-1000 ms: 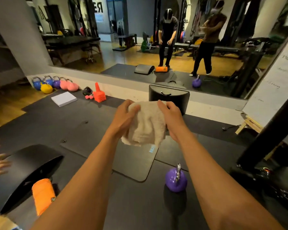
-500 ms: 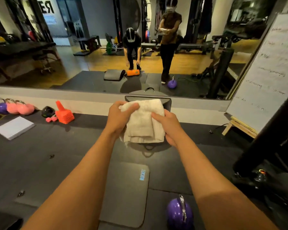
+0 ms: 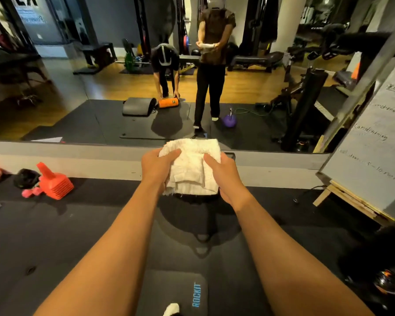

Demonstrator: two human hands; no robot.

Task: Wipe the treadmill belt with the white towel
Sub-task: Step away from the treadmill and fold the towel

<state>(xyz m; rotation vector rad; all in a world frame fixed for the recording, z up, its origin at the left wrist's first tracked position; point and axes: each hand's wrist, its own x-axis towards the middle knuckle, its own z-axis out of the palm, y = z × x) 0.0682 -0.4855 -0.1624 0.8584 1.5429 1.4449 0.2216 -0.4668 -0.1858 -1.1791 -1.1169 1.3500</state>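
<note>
I hold a folded white towel out in front of me at chest height with both hands. My left hand grips its left side, thumb on top. My right hand grips its right side, thumb across the front. The towel hangs in the air above the black floor mats. A dark machine with a tall black post appears in the wall mirror at the right; I cannot tell whether it is the treadmill, and no belt is plainly visible.
A wall mirror fills the far side, reflecting me and a second person bent over an orange roller. Stacked orange cones and pink dumbbells lie left. A whiteboard leans at right. A black pad marked ROCKIT lies near my feet.
My view has swung right and moved nearer the mirror; the purple kettlebell and curved black pad have left the frame. Both hands keep hold of the towel, now folded more compactly.
</note>
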